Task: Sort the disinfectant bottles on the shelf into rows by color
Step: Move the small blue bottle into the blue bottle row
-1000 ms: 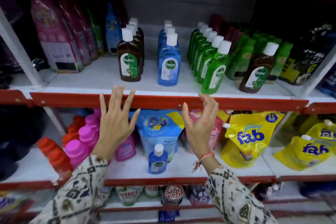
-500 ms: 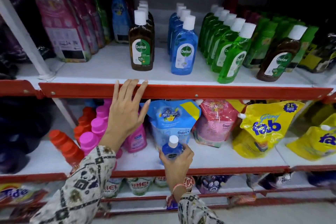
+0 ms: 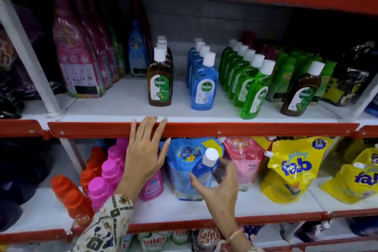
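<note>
On the upper shelf stand three rows of white-capped Dettol bottles: a brown row, a blue row and a green row. One lone brown bottle stands to the right of the green row. My right hand grips a small blue bottle, tilted, in front of the lower shelf's pouches. My left hand is flat with fingers spread, its fingertips resting on the red front edge of the upper shelf.
Pink and blue softener bottles stand at the upper left, green and black packs at the upper right. The lower shelf holds red and pink bottles, blue and pink pouches and yellow fab pouches.
My right hand dropped from the shelf edge to the lower shelf, closed on the small blue bottle and has lifted it, tilted. My left hand stayed on the red edge.
</note>
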Motion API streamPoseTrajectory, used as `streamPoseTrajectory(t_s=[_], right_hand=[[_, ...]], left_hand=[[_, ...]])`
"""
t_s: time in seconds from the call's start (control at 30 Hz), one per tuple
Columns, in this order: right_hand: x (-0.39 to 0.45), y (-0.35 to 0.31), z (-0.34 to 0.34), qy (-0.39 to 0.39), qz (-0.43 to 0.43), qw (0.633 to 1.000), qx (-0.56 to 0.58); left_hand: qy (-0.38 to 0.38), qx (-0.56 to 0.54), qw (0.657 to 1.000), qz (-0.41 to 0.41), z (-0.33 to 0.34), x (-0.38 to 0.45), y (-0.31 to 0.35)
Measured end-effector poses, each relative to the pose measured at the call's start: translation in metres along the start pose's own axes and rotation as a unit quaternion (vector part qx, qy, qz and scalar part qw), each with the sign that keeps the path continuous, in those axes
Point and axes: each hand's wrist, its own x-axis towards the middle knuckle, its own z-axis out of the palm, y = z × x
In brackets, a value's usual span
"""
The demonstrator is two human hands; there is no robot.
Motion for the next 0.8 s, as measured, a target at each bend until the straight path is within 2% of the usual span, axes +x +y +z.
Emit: streamPoseTrajectory(t_s=[0.33, 0.6, 0.8], right_hand=[[0.101, -0.117, -0.020, 0.050, -0.150, 0.986, 0.052], [0.161, -0.102, 0.007, 0.014, -0.139, 0.990, 0.002], [0.179, -0.090, 0.014, 0.023, -0.100, 0.995, -0.011]], left_hand=[[-0.028, -0.012, 1.000, 0.004, 0.000, 0.002, -0.004], [-0.064, -0.007, 0.998, 0.013, -0.003, 0.004, -0.009], [-0.069, 0.006, 0.997, 0.032, -0.009, 0.005, -0.012]])
